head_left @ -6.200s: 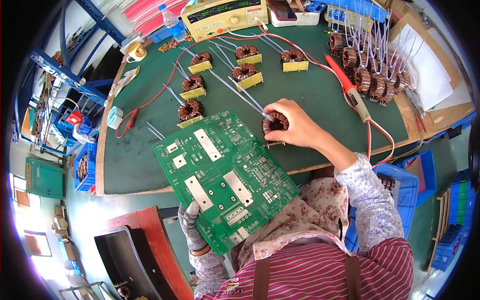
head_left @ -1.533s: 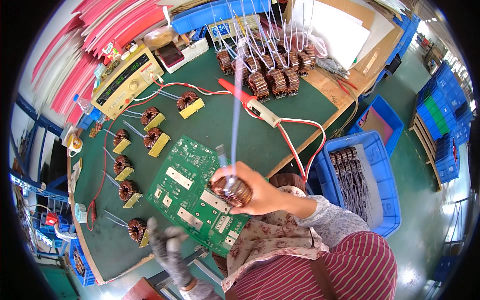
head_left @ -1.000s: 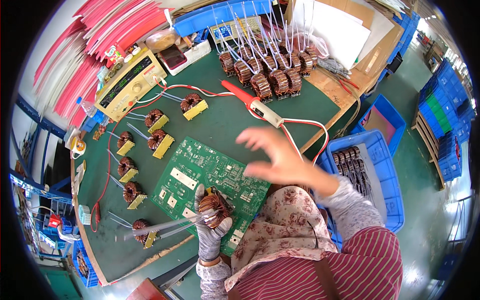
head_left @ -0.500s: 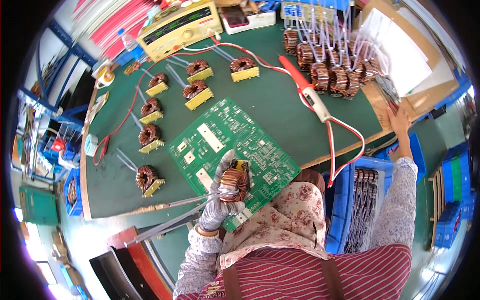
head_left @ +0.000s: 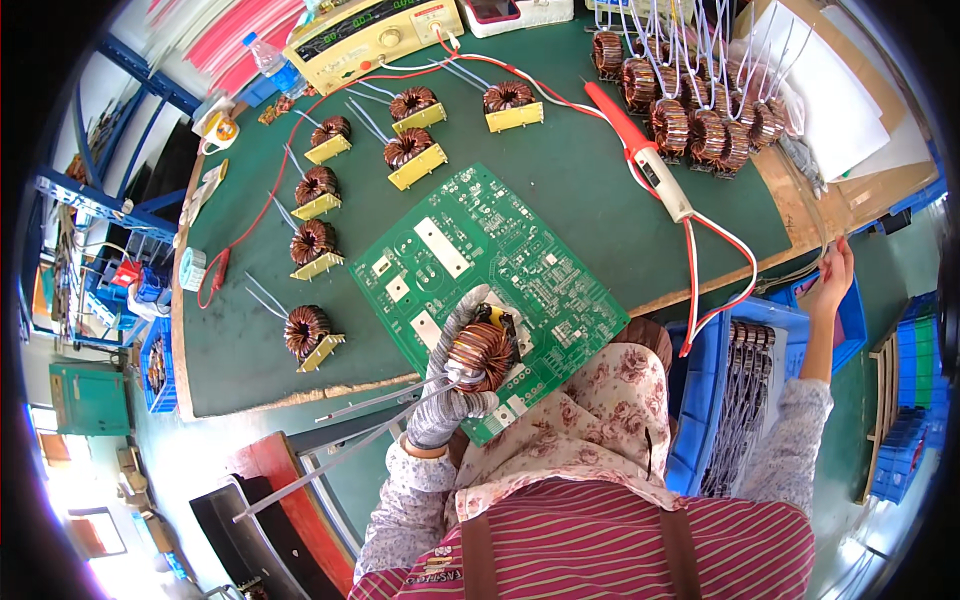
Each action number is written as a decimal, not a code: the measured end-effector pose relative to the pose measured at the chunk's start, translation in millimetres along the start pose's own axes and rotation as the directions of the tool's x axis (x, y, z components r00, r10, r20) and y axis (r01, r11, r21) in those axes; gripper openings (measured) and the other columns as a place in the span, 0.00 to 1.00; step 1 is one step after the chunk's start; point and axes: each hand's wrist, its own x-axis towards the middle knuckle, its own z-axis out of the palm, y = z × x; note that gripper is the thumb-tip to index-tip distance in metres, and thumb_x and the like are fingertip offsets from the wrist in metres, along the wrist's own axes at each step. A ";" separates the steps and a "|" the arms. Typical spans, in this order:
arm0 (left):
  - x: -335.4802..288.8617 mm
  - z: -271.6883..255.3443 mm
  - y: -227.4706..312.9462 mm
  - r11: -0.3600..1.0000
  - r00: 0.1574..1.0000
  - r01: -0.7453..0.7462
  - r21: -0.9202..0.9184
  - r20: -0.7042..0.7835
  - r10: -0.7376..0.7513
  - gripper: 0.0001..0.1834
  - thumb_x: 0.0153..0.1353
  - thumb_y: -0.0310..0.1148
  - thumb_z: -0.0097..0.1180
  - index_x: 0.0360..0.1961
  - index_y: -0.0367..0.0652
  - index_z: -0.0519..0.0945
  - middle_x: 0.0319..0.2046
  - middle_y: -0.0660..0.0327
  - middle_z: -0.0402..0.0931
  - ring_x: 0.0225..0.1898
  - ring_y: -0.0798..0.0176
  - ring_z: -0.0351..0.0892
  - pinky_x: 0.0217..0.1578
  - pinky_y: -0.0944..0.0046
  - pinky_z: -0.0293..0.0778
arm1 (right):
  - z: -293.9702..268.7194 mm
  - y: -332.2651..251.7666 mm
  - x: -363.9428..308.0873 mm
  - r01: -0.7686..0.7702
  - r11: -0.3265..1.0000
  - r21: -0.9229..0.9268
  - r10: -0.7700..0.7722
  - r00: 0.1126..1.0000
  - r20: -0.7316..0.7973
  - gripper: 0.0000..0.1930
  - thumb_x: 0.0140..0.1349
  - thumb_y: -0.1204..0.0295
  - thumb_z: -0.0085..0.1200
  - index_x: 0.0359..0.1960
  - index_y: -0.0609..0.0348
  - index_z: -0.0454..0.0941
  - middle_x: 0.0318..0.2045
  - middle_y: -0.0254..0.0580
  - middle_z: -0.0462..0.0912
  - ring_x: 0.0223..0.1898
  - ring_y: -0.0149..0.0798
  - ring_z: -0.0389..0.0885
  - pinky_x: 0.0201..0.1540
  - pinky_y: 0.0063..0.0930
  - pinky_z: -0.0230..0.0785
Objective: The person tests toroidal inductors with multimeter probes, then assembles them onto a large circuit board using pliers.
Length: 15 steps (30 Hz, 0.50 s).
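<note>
In its grey glove, my left hand (head_left: pixel 440 385) is wrapped around a copper-wound toroidal coil (head_left: pixel 482 355) with a yellow-and-black base. Two long sleeved leads stick out from the coil to the lower left. Under it lies a large green circuit board (head_left: pixel 540 300), overlapping the table's front edge and my apron. At the right edge of the table my bare right hand (head_left: pixel 833 275) has its fingers closed on thin, pale strands, whose kind is too small to make out. The strands run between the table corner and the space below it.
Several coils on yellow bases (head_left: pixel 415 165) stand across the green table (head_left: pixel 570 190). More coils (head_left: pixel 690 125) cluster at the back right. A red-and-white probe (head_left: pixel 640 150) with cables lies nearby. Behind is a power supply (head_left: pixel 375 40); a blue crate (head_left: pixel 690 400) sits right of my lap.
My right hand has drawn back from the table corner, toward me and outward, with thin strands at its fingers. My left hand keeps hold of the coil. The whole view has shifted slightly.
</note>
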 end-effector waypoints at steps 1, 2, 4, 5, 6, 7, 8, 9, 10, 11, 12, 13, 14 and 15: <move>-2.0 -4.7 -2.1 1.000 1.000 0.005 0.028 -0.009 -0.004 0.64 0.28 0.37 0.78 0.65 0.41 0.48 0.51 0.54 0.67 0.51 0.51 0.71 0.56 0.50 0.66 | 4.1 -12.4 -14.0 -0.078 0.961 0.267 0.091 0.995 -0.037 0.22 0.57 0.69 0.47 0.51 0.70 0.67 0.46 0.43 0.72 0.43 0.31 0.72 0.45 0.23 0.65; -2.1 -6.7 -3.3 0.994 0.999 -0.017 0.112 -0.030 0.020 0.63 0.28 0.41 0.77 0.65 0.39 0.51 0.49 0.53 0.70 0.49 0.52 0.73 0.54 0.51 0.67 | 17.6 -38.8 -33.8 -0.138 0.923 0.358 0.141 0.990 0.018 0.21 0.56 0.70 0.45 0.51 0.69 0.66 0.46 0.43 0.72 0.45 0.33 0.72 0.49 0.26 0.66; -5.0 1.1 0.1 0.999 0.998 0.044 -0.005 -0.048 -0.044 0.63 0.28 0.41 0.77 0.64 0.39 0.51 0.47 0.52 0.71 0.49 0.52 0.73 0.53 0.52 0.68 | 41.0 -70.6 -64.9 -0.172 0.848 0.501 0.034 0.961 0.273 0.22 0.54 0.71 0.43 0.51 0.69 0.65 0.46 0.45 0.71 0.48 0.37 0.72 0.56 0.33 0.62; -8.7 4.3 -0.8 0.988 0.992 0.098 -0.118 -0.067 -0.107 0.62 0.28 0.42 0.77 0.64 0.39 0.52 0.46 0.52 0.72 0.48 0.53 0.74 0.52 0.53 0.69 | 59.7 -97.2 -84.1 -0.267 0.790 0.553 -0.013 0.893 0.450 0.23 0.53 0.70 0.43 0.50 0.68 0.65 0.47 0.46 0.70 0.52 0.41 0.69 0.60 0.42 0.57; -17.1 3.3 -5.9 0.994 0.987 0.058 -0.090 -0.145 -0.071 0.62 0.27 0.41 0.76 0.64 0.36 0.52 0.43 0.51 0.74 0.46 0.53 0.75 0.50 0.55 0.70 | 79.1 -117.5 -100.9 -0.452 0.642 0.620 -0.005 0.805 0.593 0.21 0.52 0.70 0.44 0.48 0.68 0.66 0.48 0.47 0.69 0.53 0.43 0.68 0.61 0.47 0.54; -18.6 10.1 -5.5 0.993 0.986 0.075 -0.093 -0.144 -0.088 0.62 0.27 0.41 0.76 0.64 0.36 0.52 0.43 0.51 0.74 0.46 0.53 0.75 0.50 0.55 0.70 | 92.8 -136.1 -116.9 -0.530 0.622 0.576 -0.008 0.731 0.682 0.18 0.54 0.69 0.45 0.45 0.65 0.67 0.45 0.45 0.70 0.50 0.41 0.70 0.59 0.47 0.57; -18.6 22.0 -1.8 0.998 0.998 0.007 -0.069 -0.055 -0.011 0.58 0.32 0.42 0.74 0.63 0.35 0.54 0.43 0.50 0.74 0.46 0.53 0.74 0.50 0.55 0.70 | 104.7 -151.7 -128.4 -0.531 0.710 0.463 -0.017 0.645 0.764 0.15 0.56 0.68 0.48 0.42 0.62 0.68 0.39 0.40 0.70 0.43 0.37 0.71 0.56 0.44 0.62; -20.7 31.3 2.2 0.997 0.997 -0.065 -0.048 0.028 0.066 0.54 0.36 0.43 0.72 0.62 0.34 0.56 0.42 0.49 0.74 0.46 0.53 0.74 0.50 0.56 0.71 | 117.3 -160.6 -142.4 -0.528 0.739 0.418 -0.001 0.620 0.785 0.13 0.56 0.69 0.52 0.40 0.60 0.69 0.34 0.36 0.70 0.37 0.33 0.71 0.52 0.38 0.66; -23.8 34.3 3.0 0.967 0.930 0.225 -0.120 -0.271 -0.250 0.42 0.48 0.50 0.63 0.58 0.36 0.63 0.35 0.47 0.77 0.39 0.53 0.78 0.43 0.57 0.75 | 129.5 -160.3 -153.9 -0.419 0.823 0.384 -0.066 0.600 0.797 0.12 0.54 0.71 0.57 0.38 0.58 0.70 0.33 0.34 0.70 0.35 0.30 0.71 0.46 0.32 0.68; -22.7 35.8 6.5 0.963 0.924 0.241 -0.123 -0.274 -0.267 0.42 0.48 0.50 0.63 0.58 0.36 0.63 0.35 0.47 0.77 0.39 0.53 0.78 0.43 0.57 0.75 | 137.8 -171.0 -161.0 -0.351 0.886 0.303 -0.078 0.531 0.844 0.14 0.51 0.72 0.59 0.38 0.57 0.71 0.33 0.34 0.71 0.34 0.27 0.70 0.41 0.28 0.67; -21.7 39.0 15.1 0.885 0.844 0.381 -0.269 -0.290 -0.451 0.37 0.53 0.52 0.57 0.56 0.37 0.66 0.31 0.47 0.77 0.35 0.53 0.79 0.38 0.58 0.76 | 146.9 -181.4 -163.2 -0.099 0.957 0.273 -0.202 0.446 0.872 0.15 0.50 0.71 0.61 0.39 0.56 0.71 0.33 0.34 0.71 0.35 0.29 0.71 0.41 0.29 0.66; -17.9 43.4 22.9 0.766 0.735 0.494 -0.411 -0.273 -0.620 0.33 0.57 0.55 0.51 0.54 0.38 0.69 0.26 0.48 0.78 0.30 0.52 0.80 0.32 0.58 0.77 | 154.6 -189.4 -165.3 0.166 0.953 0.255 -0.297 0.332 0.895 0.17 0.49 0.70 0.62 0.39 0.55 0.71 0.32 0.35 0.72 0.36 0.31 0.71 0.41 0.29 0.64; -12.3 57.3 31.0 0.698 0.662 0.450 -0.557 -0.315 -0.680 0.32 0.59 0.56 0.48 0.50 0.36 0.71 0.22 0.48 0.78 0.23 0.53 0.79 0.25 0.59 0.76 | 161.8 -199.9 -169.8 0.294 0.917 0.268 -0.345 0.252 0.904 0.18 0.47 0.68 0.63 0.39 0.55 0.71 0.32 0.36 0.72 0.37 0.34 0.71 0.43 0.30 0.62; -13.3 55.3 31.4 0.693 0.654 0.457 -0.558 -0.317 -0.687 0.32 0.59 0.56 0.48 0.50 0.36 0.71 0.22 0.48 0.78 0.23 0.53 0.79 0.25 0.59 0.76 | 167.4 -208.2 -175.3 0.418 0.864 0.281 -0.378 0.169 0.910 0.19 0.46 0.67 0.64 0.39 0.55 0.71 0.32 0.37 0.72 0.38 0.37 0.72 0.46 0.30 0.60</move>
